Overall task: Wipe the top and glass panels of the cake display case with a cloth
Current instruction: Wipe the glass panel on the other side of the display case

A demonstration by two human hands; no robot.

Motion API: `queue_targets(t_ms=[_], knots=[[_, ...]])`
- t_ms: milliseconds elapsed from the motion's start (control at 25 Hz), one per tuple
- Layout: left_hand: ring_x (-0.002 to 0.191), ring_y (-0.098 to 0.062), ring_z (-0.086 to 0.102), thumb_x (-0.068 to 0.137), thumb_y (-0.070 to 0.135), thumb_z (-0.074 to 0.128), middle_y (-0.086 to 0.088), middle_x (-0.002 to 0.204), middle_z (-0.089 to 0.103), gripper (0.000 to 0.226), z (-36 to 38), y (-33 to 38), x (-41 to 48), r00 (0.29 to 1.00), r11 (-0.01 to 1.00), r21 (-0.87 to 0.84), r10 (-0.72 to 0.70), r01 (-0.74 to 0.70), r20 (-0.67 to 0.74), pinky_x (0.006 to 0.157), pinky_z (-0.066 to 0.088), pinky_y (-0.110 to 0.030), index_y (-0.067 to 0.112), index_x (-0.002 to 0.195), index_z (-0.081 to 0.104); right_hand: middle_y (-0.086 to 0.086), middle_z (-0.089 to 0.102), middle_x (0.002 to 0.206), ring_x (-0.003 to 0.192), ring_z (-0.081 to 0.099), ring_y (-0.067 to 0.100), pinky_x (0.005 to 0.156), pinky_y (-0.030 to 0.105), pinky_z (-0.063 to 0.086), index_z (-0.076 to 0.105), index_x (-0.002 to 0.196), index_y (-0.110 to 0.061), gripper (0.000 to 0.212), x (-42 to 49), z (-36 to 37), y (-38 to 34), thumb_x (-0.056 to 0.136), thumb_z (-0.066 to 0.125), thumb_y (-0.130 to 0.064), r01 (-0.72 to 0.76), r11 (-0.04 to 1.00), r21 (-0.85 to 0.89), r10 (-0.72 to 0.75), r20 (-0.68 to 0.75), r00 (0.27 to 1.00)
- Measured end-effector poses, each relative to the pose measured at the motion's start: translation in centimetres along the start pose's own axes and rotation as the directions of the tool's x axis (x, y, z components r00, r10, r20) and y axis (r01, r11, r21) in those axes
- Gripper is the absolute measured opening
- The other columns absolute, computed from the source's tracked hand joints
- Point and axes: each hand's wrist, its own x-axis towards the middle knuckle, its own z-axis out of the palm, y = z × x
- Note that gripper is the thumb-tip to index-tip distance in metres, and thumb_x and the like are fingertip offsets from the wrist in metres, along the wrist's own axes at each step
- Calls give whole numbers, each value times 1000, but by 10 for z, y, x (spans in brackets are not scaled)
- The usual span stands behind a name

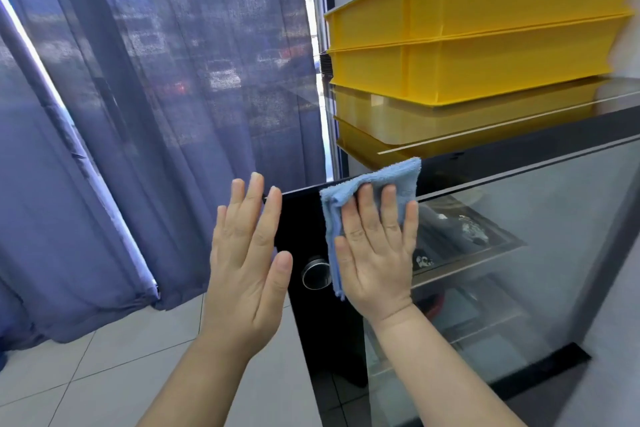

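Right grip [375, 250] presses cloth [394, 177] on case [301, 229] beside curtain [156, 114].

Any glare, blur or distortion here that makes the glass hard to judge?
Head view: daylight blows out the gaps beside the curtain; the case top mirrors the yellow trays; the side glass carries pale reflections; the wide lens bows the case's edges; the far right edge is smeared, while the cloth, left hand and right hand are sharp.
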Motion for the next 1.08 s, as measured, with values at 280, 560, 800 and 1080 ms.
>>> queue_targets(t_ms=[280, 560, 800, 1080], knots=[[145, -25, -9, 99, 36, 26, -1, 158, -10, 58, 51, 22, -4, 983, 921, 385, 129, -69, -131, 117, -1, -45, 13, 150, 9, -5, -12, 159, 146, -9, 26, 118, 47, 0, 0, 150, -31, 54, -12, -7, 46, 101, 20, -40, -54, 999, -9, 54, -13, 998], [145, -27, -10, 98, 35, 27, -5, 158, -8, 57, 67, 20, 0, 967, 874, 486, 127, -5, -219, 117, -2, -47, 11, 149, 16, -4, -15, 158, 146, -8, 25, 118, 47, -2, -7, 150, -27, 55, -13, -13, 101, 101, 14, -40, -10, 997, -73, 10, 1, 1000], [145, -25, -8, 97, 34, 29, -1, 159, -4, 57, 75, 57, 8, 966, 852, 511, 25, 114, -258, 114, -11, -46, 11, 147, 21, -3, -12, 159, 146, -7, 24, 117, 46, -2, -4, 150, -27, 56, -26, -15, 143, 100, 16, -42, 294, 951, -91, -285, 105, 953], [145, -27, -5, 98, 33, 29, -3, 159, -3, 56, 139, 105, 51, 981, 811, 583, 144, -41, -132, 117, -1, -46, 13, 149, 15, 0, -17, 158, 146, -10, 22, 116, 48, -3, -8, 150, -21, 55, -12, -20, 176, 101, 12, -38, 152, 988, -8, -151, 58, 987]])
